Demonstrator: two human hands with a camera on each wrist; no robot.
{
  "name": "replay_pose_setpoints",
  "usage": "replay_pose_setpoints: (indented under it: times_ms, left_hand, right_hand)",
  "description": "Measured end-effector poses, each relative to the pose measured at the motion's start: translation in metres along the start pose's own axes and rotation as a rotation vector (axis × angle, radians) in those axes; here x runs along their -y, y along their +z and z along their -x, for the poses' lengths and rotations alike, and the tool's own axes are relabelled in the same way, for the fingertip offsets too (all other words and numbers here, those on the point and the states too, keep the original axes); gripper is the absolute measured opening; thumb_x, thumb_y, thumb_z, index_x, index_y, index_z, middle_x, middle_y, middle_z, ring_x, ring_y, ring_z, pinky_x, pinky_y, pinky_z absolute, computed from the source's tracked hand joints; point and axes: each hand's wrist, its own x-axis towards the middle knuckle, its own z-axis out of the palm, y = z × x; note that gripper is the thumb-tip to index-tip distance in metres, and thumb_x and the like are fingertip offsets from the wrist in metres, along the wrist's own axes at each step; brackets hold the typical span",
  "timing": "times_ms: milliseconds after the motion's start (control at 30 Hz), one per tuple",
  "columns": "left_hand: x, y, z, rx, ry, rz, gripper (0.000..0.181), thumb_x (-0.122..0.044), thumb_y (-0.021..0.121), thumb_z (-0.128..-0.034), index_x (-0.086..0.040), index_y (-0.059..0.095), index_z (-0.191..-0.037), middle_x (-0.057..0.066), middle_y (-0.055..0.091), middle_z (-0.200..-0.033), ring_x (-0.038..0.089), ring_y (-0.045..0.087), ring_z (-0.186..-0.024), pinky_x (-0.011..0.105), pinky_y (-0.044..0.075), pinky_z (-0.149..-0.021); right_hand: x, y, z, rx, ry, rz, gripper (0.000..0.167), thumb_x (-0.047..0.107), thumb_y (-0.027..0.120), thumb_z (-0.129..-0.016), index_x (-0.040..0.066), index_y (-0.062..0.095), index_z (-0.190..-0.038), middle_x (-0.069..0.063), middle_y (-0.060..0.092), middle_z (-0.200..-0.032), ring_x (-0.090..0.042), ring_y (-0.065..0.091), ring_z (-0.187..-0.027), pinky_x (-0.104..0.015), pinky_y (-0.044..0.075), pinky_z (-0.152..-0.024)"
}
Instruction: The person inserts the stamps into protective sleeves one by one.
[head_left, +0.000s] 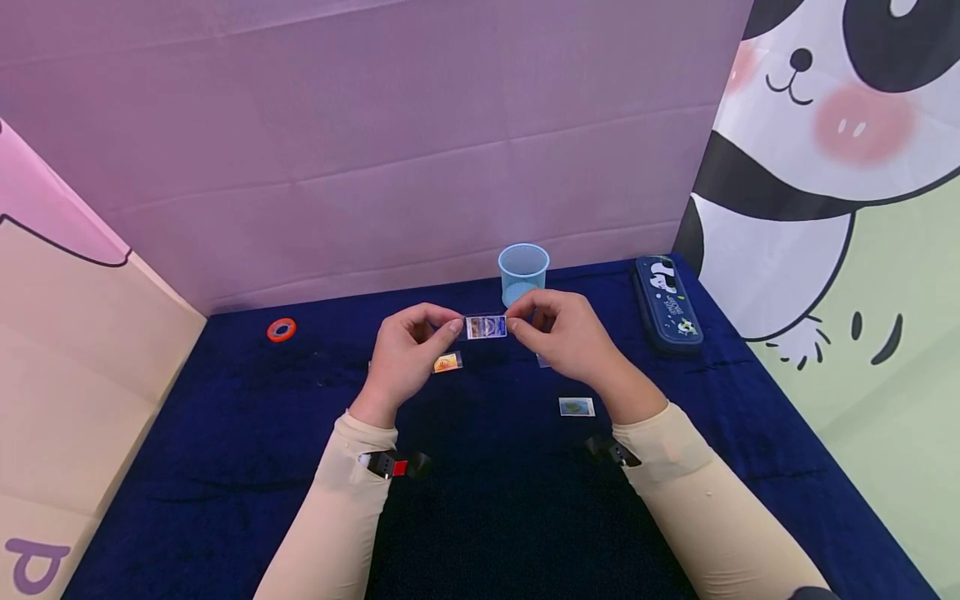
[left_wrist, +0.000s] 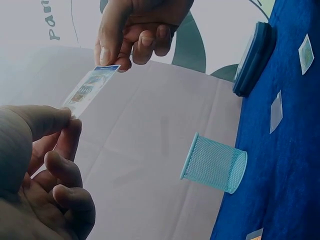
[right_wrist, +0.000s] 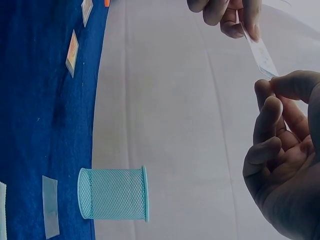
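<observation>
Between both hands, a small blue picture stamp (head_left: 487,327) in a clear sleeve is held up above the table. My left hand (head_left: 401,354) pinches its left end with thumb and forefinger. The right hand (head_left: 570,337) pinches the opposite end the same way. Beneath the left hand lies an orange stamp (head_left: 447,362) in a clear sleeve; the right wrist view shows another small sleeved piece (right_wrist: 86,11) beyond it. A clear sleeve (right_wrist: 50,206) lies near the mesh cup, mostly behind the right hand in the head view. A green stamp (head_left: 577,407) rests nearer, by the right wrist.
A light blue mesh cup (head_left: 523,271) stands at the back, behind the right hand. To the right lies a dark blue pencil case (head_left: 669,304) with a panda print. A red-orange ring (head_left: 291,324), like a tape roll, sits at the back left of the blue cloth (head_left: 225,417).
</observation>
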Motion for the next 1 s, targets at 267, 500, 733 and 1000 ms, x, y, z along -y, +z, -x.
replay_pose_setpoints:
  times_ms: [267,500,733,1000]
  left_hand:
    - [-0.0032,0.0013,-0.0001,0.01,-0.008,0.015,0.015,-0.018,0.073,-0.101,-0.007,0.079,-0.11,0.01,0.063,-0.086,0.02,0.046,-0.062,0.027,0.036,-0.052]
    - [-0.0007,0.0012,-0.0009,0.012,0.01,0.023,0.014,-0.023,0.074,-0.1005,-0.012,0.08,-0.106,0.008,0.061,-0.083,0.023,0.046,-0.062,0.028,0.036,-0.051]
    - [-0.0007,0.0014,-0.0007,0.022,0.014,0.017,0.013,-0.026,0.075,-0.1002,-0.015,0.08,-0.105,0.006,0.061,-0.079,0.025,0.046,-0.061,0.029,0.037,-0.051]
    - [-0.0009,0.0019,0.0001,0.038,0.012,0.019,0.013,-0.025,0.075,-0.0999,-0.015,0.08,-0.106,0.003,0.068,-0.089,0.025,0.049,-0.064,0.028,0.039,-0.052]
  right_hand:
    - [0.001,0.0016,0.0,0.034,0.018,-0.046,0.012,0.023,0.069,-0.104,0.017,0.076,-0.111,-0.007,0.061,-0.082,-0.025,0.057,-0.06,-0.033,0.051,-0.048]
    - [0.0014,0.0016,-0.0002,0.046,0.003,-0.06,0.015,0.022,0.066,-0.105,0.017,0.078,-0.113,-0.006,0.062,-0.083,-0.025,0.056,-0.062,-0.031,0.048,-0.048]
    - [-0.0001,0.002,-0.0003,0.053,-0.005,-0.05,0.013,0.023,0.066,-0.105,0.016,0.077,-0.108,-0.003,0.064,-0.085,-0.025,0.057,-0.064,-0.032,0.05,-0.049]
    - [0.0003,0.0016,0.0007,0.053,-0.002,-0.028,0.009,0.022,0.07,-0.104,0.017,0.076,-0.107,-0.004,0.062,-0.083,-0.024,0.058,-0.065,-0.034,0.053,-0.051]
